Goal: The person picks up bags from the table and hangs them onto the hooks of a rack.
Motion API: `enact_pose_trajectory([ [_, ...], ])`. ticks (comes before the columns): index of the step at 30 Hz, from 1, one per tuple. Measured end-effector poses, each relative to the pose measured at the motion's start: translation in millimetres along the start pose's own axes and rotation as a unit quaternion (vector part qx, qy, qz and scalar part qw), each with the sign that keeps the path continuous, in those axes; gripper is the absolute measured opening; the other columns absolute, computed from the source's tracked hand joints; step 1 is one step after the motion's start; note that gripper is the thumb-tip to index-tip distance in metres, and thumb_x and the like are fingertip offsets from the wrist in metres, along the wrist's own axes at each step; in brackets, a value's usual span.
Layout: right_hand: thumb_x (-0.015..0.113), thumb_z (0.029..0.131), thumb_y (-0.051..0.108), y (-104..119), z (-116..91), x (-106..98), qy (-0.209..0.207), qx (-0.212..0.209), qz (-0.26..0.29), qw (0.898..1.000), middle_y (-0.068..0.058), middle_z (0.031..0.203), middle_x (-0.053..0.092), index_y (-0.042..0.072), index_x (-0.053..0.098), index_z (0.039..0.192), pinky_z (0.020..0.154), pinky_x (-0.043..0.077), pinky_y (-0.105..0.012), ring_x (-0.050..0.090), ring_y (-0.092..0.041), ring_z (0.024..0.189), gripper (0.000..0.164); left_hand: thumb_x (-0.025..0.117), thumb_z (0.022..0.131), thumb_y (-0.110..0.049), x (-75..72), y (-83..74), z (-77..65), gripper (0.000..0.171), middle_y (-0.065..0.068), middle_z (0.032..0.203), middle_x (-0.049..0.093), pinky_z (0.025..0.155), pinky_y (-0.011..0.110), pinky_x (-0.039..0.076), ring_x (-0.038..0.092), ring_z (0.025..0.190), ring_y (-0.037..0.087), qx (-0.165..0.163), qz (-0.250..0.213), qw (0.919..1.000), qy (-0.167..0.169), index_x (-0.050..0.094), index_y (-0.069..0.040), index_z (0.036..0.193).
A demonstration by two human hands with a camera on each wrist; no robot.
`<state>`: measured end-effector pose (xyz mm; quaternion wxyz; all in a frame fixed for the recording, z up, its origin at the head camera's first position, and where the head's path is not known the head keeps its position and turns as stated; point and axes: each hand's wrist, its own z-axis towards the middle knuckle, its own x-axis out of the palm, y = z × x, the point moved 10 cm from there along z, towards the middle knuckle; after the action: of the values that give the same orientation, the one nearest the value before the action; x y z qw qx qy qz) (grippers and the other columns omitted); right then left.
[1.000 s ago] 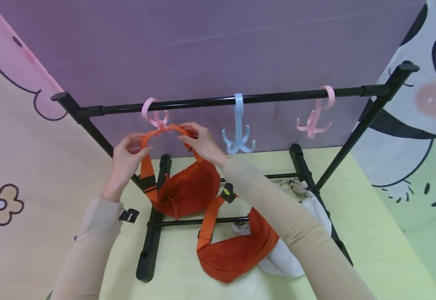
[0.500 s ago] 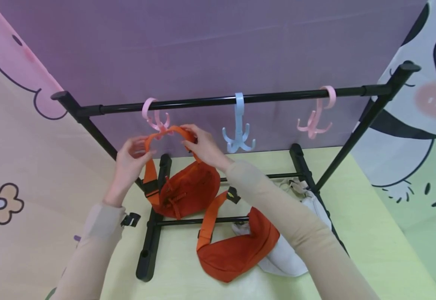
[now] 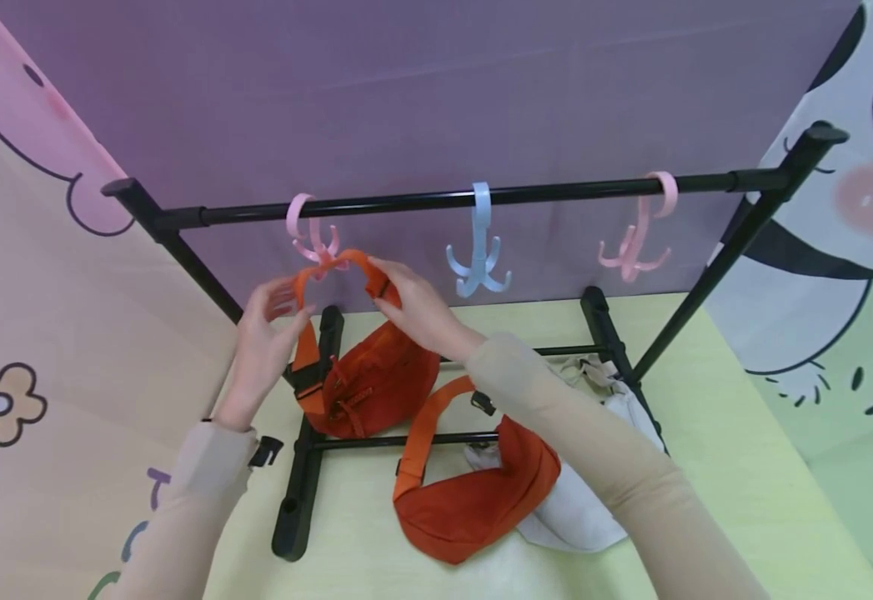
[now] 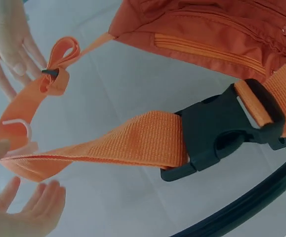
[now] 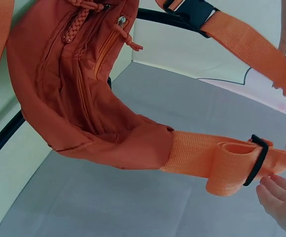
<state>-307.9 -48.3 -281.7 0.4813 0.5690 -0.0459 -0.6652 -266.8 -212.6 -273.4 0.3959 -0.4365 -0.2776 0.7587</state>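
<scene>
An orange waist bag (image 3: 383,379) hangs by its strap (image 3: 353,255) from the left pink hook (image 3: 321,250). In the left wrist view the strap passes over a pink prong (image 4: 19,122), and its black buckle (image 4: 222,131) is fastened. My left hand (image 3: 259,342) stands at the strap's left side, fingers spread and slightly bent, with a gap to the strap in the left wrist view. On the other side my right hand (image 3: 424,308) is by the strap slider (image 5: 257,160). Its loosely straight fingers (image 5: 276,192) are at the strap's edge; contact is hard to tell.
A black rack rail (image 3: 406,202) also carries a blue hook (image 3: 479,250) and another pink hook (image 3: 634,237). On the table (image 3: 361,533) lie a second orange waist bag (image 3: 474,508) and a whitish bag (image 3: 579,521), partly under my right forearm.
My left hand has shifted slightly right and down, its fingers loosening from the strap. The right hand has moved a little right and down. The bag stays hanging on the left hook.
</scene>
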Motion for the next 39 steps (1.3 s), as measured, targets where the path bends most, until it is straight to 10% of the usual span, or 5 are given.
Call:
enact_pose_trajectory([
  [10,0.054,0.087,0.009,13,-26,-3,-0.011,-0.054,-0.023,0.998,-0.009,0.124,0.048,0.007,0.043,0.127,0.089,0.041,-0.03,0.048,-0.021,0.111,0.042,0.061,0.077,0.006,-5.1,-35.8,-27.0,0.034,0.022,0.119,0.043,0.092,0.045,0.033,0.04,0.112,0.033,0.159,0.069,0.9778,-0.118,0.053,0.006,0.11],
  [18,0.055,0.087,0.008,7,-51,4,0.027,-0.074,-0.02,0.997,-0.009,0.114,0.052,0.004,0.051,0.118,0.081,0.045,-0.027,0.054,-0.021,0.099,0.032,0.061,0.071,0.013,17.1,-56.6,-58.1,0.03,0.026,0.116,0.045,0.086,0.041,0.038,0.043,0.111,0.037,0.277,0.078,0.9497,-0.123,0.055,0.007,0.1],
  [28,0.055,0.087,0.01,-24,-76,15,0.087,-0.044,-0.06,0.993,-0.005,0.103,0.055,0.007,0.056,0.112,0.072,0.045,-0.023,0.054,-0.014,0.088,0.025,0.059,0.073,0.01,47.9,-45.2,-75.0,0.029,0.024,0.113,0.048,0.083,0.038,0.04,0.047,0.105,0.034,0.265,0.065,0.9591,-0.077,0.055,0.006,0.101],
  [39,0.054,0.087,0.008,-75,-97,22,0.152,0.01,-0.055,0.987,-0.01,0.102,0.06,0.002,0.06,0.107,0.076,0.047,-0.028,0.058,-0.018,0.09,0.022,0.058,0.078,0.004,93.4,-10.4,-91.5,0.027,0.016,0.111,0.049,0.077,0.038,0.045,0.049,0.101,0.026,0.175,0.058,0.9825,0.023,0.055,0.0,0.105],
])
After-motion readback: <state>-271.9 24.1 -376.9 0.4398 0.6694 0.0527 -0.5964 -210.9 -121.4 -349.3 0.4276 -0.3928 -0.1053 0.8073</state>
